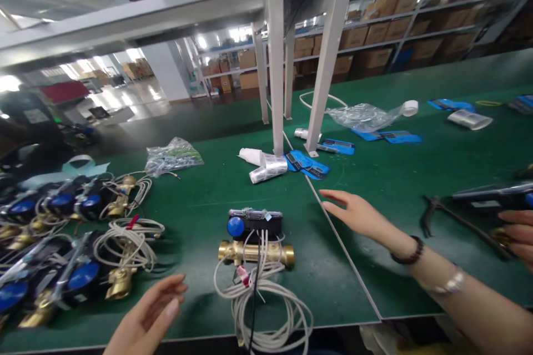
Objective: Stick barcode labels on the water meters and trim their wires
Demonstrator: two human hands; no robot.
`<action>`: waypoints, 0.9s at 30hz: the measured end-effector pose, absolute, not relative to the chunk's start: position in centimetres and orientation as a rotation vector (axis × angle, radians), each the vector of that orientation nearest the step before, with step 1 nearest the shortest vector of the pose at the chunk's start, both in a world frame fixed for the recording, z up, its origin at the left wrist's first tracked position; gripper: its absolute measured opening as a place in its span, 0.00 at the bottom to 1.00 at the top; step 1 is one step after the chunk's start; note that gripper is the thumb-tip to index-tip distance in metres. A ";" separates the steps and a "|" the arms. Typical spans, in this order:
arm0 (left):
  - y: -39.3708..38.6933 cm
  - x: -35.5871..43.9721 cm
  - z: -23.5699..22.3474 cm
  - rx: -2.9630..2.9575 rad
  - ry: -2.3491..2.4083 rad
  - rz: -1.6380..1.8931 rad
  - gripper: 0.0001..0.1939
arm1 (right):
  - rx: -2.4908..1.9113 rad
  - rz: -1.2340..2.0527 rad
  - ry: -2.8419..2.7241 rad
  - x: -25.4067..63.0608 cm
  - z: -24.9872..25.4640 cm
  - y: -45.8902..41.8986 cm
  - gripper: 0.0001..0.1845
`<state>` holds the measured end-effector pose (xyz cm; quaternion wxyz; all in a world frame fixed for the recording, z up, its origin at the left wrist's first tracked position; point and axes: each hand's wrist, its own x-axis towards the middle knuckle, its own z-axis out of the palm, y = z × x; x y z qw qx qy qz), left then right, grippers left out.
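A brass flow meter (270, 252) with a black head and a round blue cap lies on the green table between my hands. Its pale cables (277, 316) are coiled at the table's front edge, with a small red-and-white tag tied among them. To the left of the coil is my left hand (147, 313), its fingers slightly bent and apart from the thumb, holding nothing. My right hand (353, 213) hovers beyond the meter on its right, over the table seam, fingers stretched out. It touches nothing, and blue cards (308, 165) lie just past its fingertips.
Several similar meters (83, 277) with coiled cables crowd the left side. Label rolls (270, 167) and a plastic bag of parts (172, 156) lie farther back. White shelf posts (277, 66) rise from the table. At the right edge, another person's hand (518, 233) is by a dark meter.
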<state>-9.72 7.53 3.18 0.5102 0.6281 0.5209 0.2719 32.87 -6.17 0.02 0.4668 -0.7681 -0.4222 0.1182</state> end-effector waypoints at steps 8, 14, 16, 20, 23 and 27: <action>12.6 5.1 8.9 1.697 0.841 0.627 0.23 | -1.658 0.326 -0.889 33.6 3.5 10.5 0.14; 17.8 12.6 7.8 1.546 0.763 0.514 0.20 | -1.426 0.322 -1.243 29.6 3.7 8.2 0.17; 18.3 14.4 7.2 1.466 0.705 0.470 0.19 | -1.385 0.299 -1.362 28.8 3.6 6.4 0.15; 18.1 16.3 6.2 1.384 0.619 0.522 0.23 | -1.397 0.188 -1.360 29.0 4.0 4.7 0.15; 17.7 16.2 6.2 1.388 0.601 0.565 0.24 | -1.426 0.088 -1.282 29.6 4.4 5.1 0.16; 17.1 15.5 6.9 1.441 0.575 0.560 0.23 | -1.445 -0.045 -1.236 29.4 5.0 6.2 0.14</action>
